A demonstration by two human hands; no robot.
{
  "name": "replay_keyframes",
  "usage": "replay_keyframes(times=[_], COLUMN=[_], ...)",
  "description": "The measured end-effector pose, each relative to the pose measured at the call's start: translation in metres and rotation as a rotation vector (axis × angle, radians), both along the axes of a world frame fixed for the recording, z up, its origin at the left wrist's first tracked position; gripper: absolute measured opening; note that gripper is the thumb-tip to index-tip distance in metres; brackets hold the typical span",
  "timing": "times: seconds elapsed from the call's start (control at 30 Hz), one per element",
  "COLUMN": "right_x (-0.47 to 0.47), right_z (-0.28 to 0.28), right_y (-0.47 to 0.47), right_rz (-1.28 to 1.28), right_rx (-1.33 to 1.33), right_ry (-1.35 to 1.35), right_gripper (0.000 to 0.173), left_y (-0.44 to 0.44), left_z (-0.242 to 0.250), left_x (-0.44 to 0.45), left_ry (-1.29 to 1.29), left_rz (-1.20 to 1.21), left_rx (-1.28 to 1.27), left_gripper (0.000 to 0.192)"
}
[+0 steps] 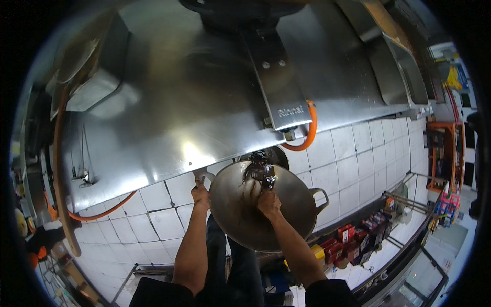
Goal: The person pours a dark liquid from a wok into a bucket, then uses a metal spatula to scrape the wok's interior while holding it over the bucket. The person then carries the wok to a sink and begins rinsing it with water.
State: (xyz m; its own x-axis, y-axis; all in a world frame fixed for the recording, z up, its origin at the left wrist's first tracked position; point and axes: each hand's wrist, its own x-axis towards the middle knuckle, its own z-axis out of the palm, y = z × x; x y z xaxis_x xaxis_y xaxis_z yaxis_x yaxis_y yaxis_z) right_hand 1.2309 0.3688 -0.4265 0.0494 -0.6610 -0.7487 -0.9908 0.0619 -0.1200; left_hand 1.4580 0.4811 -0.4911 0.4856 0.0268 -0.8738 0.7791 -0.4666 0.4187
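A large metal wok (295,192) with two loop handles is tilted away from me in front of the counter edge. My left hand (200,193) grips its left-side handle. Inside the bowl is my right hand (269,203), its fingers curled near a glossy dark brown mass (261,172). Whether a tool is in that fist, I cannot tell. The brown mass lies at the wok's far rim and runs over it, toward a dark round vessel (282,155) beneath. Brown streaks mark the wok's inner wall. The right-side loop handle (322,199) is untouched.
A stainless steel counter (184,103) spans the far side. On it are a Rinnai burner (284,84) with an orange hose (312,126) and metal containers (103,73). A long wooden handle (61,172) overhangs at left. Red packages (345,241) sit low right above white tiles (345,153).
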Motion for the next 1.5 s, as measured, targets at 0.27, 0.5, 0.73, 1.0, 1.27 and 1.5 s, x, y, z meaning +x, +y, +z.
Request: replay_keyframes(times=[0.27,0.5,0.73,1.0,1.27,1.5], right_x=[-0.018,-0.06,-0.012,-0.038,-0.056,-0.024], right_z=[-0.016,-0.018,-0.048,-0.039,-0.007,-0.069], right_y=[-0.045,0.041,0.011,-0.024,0.066,0.01], right_rz=[0.111,0.487,0.181,0.69,0.689,0.154], right_rx=[0.074,-0.1,-0.126,-0.006,0.095,-0.033], right_ry=[-0.016,-0.438,-0.23,-0.233,-0.291,-0.121], right_gripper=[0.034,0.032,0.033,0.03,0.017,0.023], left_y=[0.014,0.017,0.013,0.006,0.009,0.023], left_z=[-0.052,-0.073,-0.039,-0.02,-0.034,-0.074], left_x=[-0.01,-0.022,-0.016,-0.014,-0.018,-0.017], left_ry=[-0.151,-0.408,-0.217,-0.159,-0.248,-0.269], left_rz=[-0.103,-0.194,-0.211,-0.244,-0.165,-0.121], left_rx=[0.053,0.161,0.123,0.179,0.15,0.043], left_gripper=[0.062,0.075,0.075,0.066,0.068,0.064])
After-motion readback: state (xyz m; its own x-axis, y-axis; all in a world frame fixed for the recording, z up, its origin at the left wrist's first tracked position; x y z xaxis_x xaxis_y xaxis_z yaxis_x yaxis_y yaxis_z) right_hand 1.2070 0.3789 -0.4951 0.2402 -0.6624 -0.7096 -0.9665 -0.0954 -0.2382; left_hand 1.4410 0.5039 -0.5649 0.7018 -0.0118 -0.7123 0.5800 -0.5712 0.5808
